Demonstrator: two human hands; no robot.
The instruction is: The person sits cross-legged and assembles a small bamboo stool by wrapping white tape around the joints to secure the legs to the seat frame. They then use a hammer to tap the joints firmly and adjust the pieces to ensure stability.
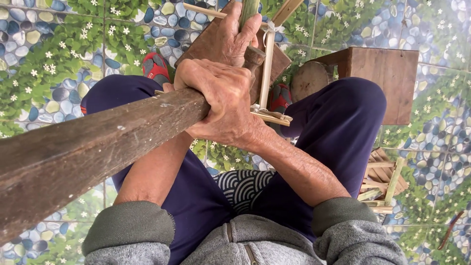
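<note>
We held the long wooden handle (98, 142) fully clenched in our right hand (223, 100), low over our lap. Our left hand (235, 37) was closed around the green bamboo stalk (249, 11), upright on the wooden block (206, 37). For 1 clean stroke, we judged both fists needed firmness, fingers off the strike line.

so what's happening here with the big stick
A seated person grips a long, thick wooden stick in the right hand, its near end running toward the camera. The left hand holds a green bamboo piece upright over a wooden block. A small bamboo frame sits between the knees; a wooden stool stands nearby.
</note>
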